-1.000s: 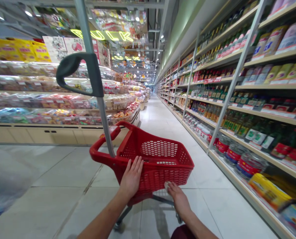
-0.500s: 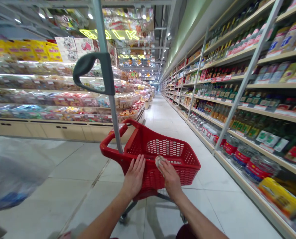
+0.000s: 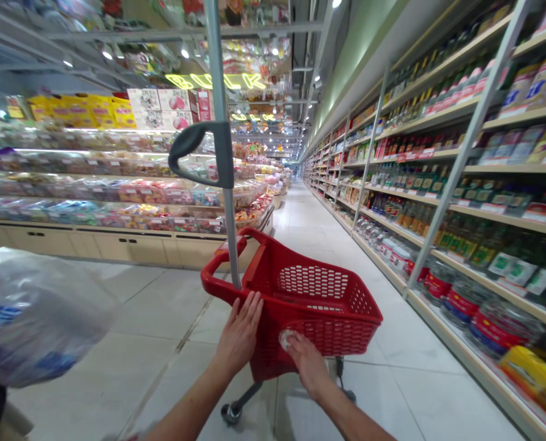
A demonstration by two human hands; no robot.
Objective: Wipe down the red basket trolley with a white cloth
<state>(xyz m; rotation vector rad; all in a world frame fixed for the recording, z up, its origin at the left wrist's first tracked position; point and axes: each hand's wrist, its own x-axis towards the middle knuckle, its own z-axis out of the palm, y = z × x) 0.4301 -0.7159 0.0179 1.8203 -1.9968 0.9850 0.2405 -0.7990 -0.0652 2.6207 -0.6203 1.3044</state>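
Currently, two bare hands are applied to one unit, a red shopping cart (image 3: 332,334). Right hand (image 3: 307,365): bunched fingertips hold a pale wad (image 3: 287,339) against the outer face of the basket's near side wall. The wad is now below the top rim, its location half a second ago. Left hand (image 3: 236,340): fingers extended, lying close together, laid flat over the near rim; the thumb cannot be made out. This hand now rests closer to the foot of the grey pole (image 3: 232,239). Effect: contact is transferred from rim to upright wall; the left hand apparently acts as a brace while the right hand rubs, judging by posture.

Left edge: a blurred plastic bag (image 3: 34,324) hangs near, apart from the cart; its support cannot be determined.

Cart location: upright on the tiled floor (image 3: 163,318), directly ahead of the person, basket extending rightward. A looped grey handle (image 3: 227,156) is fitted to the pole, above the basket.

Beyond: stocked shelves (image 3: 512,222) line the right side; a display of packaged goods (image 3: 144,250) stands at left. Farther up, a yellow-green "BULK" sign (image 3: 255,81) glows overhead.
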